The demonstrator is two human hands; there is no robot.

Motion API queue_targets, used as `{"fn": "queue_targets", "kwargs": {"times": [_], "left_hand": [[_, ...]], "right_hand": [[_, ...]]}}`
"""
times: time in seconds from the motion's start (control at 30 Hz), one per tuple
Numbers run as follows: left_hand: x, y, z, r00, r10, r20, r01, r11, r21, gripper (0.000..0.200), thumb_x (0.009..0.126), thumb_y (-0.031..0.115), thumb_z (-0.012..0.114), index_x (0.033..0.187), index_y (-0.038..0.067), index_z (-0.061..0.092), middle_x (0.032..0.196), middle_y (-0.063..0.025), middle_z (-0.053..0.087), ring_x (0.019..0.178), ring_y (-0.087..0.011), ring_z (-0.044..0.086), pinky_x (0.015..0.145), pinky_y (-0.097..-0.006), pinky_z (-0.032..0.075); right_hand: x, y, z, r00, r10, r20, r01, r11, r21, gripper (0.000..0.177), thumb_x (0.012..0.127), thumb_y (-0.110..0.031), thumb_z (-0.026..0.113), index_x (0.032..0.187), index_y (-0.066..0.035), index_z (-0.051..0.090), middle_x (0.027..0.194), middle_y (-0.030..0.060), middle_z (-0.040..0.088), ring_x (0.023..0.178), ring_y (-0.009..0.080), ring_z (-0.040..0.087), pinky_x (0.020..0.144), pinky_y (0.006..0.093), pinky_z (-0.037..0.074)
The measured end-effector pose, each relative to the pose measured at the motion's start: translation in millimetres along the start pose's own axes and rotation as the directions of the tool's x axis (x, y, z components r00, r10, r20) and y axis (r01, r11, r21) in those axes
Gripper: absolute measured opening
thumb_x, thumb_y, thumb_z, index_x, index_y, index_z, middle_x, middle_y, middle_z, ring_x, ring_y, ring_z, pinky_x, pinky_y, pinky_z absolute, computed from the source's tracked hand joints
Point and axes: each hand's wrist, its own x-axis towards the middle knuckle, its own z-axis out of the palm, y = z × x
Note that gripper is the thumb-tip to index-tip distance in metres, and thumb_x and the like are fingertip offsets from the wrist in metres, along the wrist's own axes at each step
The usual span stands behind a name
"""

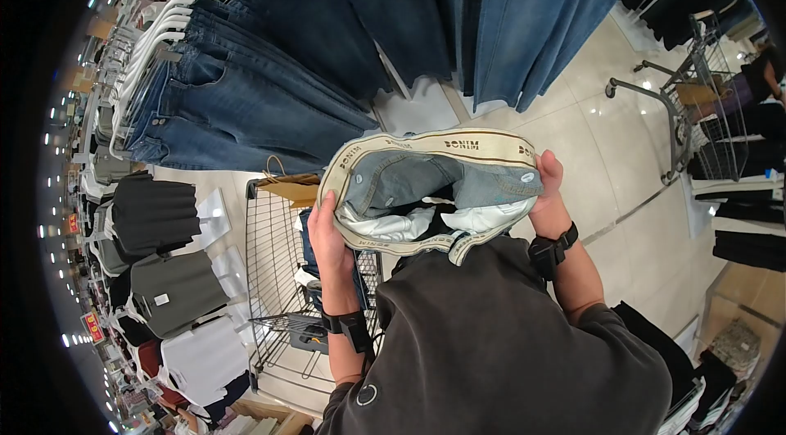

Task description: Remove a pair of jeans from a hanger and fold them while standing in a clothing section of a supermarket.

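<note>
A pair of jeans is held up in front of my chest, its waist spread wide so that the grey-blue inside and white pocket linings show. Around the opening runs a cream inner waistband printed with dark lettering. My left hand grips the waistband at its left end, fingers partly hidden behind it. At the opposite end my right hand is closed on the band, thumb up. The legs of the jeans are out of sight below the waist.
Blue jeans hang on white hangers ahead and to the left. A wire shopping cart with folded denim and a brown paper bag stands at my left. Another cart is at the far right, near a person. Shirts hang at lower left.
</note>
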Motion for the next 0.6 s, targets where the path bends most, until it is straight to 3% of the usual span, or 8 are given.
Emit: {"fn": "queue_targets", "kwargs": {"times": [0.27, 0.37, 0.47, 0.57, 0.6], "left_hand": [[-0.9, -2.0, -5.1, 1.0, -0.012, -0.002, 0.012, 0.998, -0.064, 0.035, 0.097, 0.019, 0.049, 0.12, -0.007, 0.054, 0.115, -0.0129, 0.062, 0.101, -0.0188, 0.06, 0.089, -0.0296, 0.046], [-2.2, -1.8, -2.9, 1.0, 0.019, -0.014, -0.019, 0.999, -0.036, 0.035, 0.097, 0.022, 0.049, 0.117, -0.006, 0.056, 0.11, -0.0138, 0.064, 0.096, -0.0208, 0.063, 0.085, -0.0327, 0.049], [0.1, -3.1, -9.2, 1.0, -0.013, 0.013, 0.013, 0.998, -0.056, 0.034, 0.096, 0.017, 0.051, 0.12, -0.006, 0.055, 0.115, -0.0121, 0.062, 0.099, -0.018, 0.061, 0.089, -0.0294, 0.046], [4.4, -6.7, -17.0, 1.0, -0.02, 0.001, 0.02, 0.993, 0.12, 0.039, 0.092, 0.016, 0.058, 0.125, -0.004, 0.052, 0.117, -0.0154, 0.061, 0.102, -0.0206, 0.06, 0.091, -0.0308, 0.045], [4.7, -5.4, -16.2, 0.993, 0.112, 0.031, -0.116, 0.923, 0.366, 0.046, 0.089, 0.017, 0.061, 0.129, -0.003, 0.049, 0.121, -0.0176, 0.058, 0.107, -0.0234, 0.058, 0.093, -0.0321, 0.044]], "right_hand": [[1.3, -1.6, -1.5, 1.0, -0.003, -0.002, 0.003, 0.999, -0.04, 0.068, 0.085, -0.044, 0.058, 0.13, 0.006, 0.047, 0.128, 0.0221, 0.055, 0.115, 0.0334, 0.056, 0.1, 0.0454, 0.043], [1.1, 0.0, 1.8, 1.0, -0.001, -0.002, 0.001, 0.998, -0.064, 0.069, 0.085, -0.044, 0.059, 0.131, 0.006, 0.047, 0.128, 0.0218, 0.055, 0.115, 0.0328, 0.056, 0.1, 0.045, 0.042], [0.6, 1.1, 3.7, 1.0, 0.004, 0.019, -0.003, 0.998, -0.067, 0.07, 0.083, -0.044, 0.061, 0.13, 0.005, 0.048, 0.127, 0.0217, 0.055, 0.115, 0.032, 0.056, 0.1, 0.044, 0.043], [5.2, 6.0, 17.9, 1.0, 0.022, 0.017, -0.02, 0.997, -0.071, 0.072, 0.077, -0.04, 0.066, 0.129, 0.006, 0.048, 0.124, 0.0204, 0.058, 0.113, 0.0301, 0.057, 0.099, 0.0404, 0.044], [7.3, 8.8, 31.1, 0.999, 0.016, -0.052, -0.023, 0.988, -0.151, 0.072, 0.075, -0.037, 0.068, 0.129, 0.006, 0.048, 0.123, 0.0197, 0.059, 0.112, 0.0293, 0.058, 0.098, 0.039, 0.044]]}}
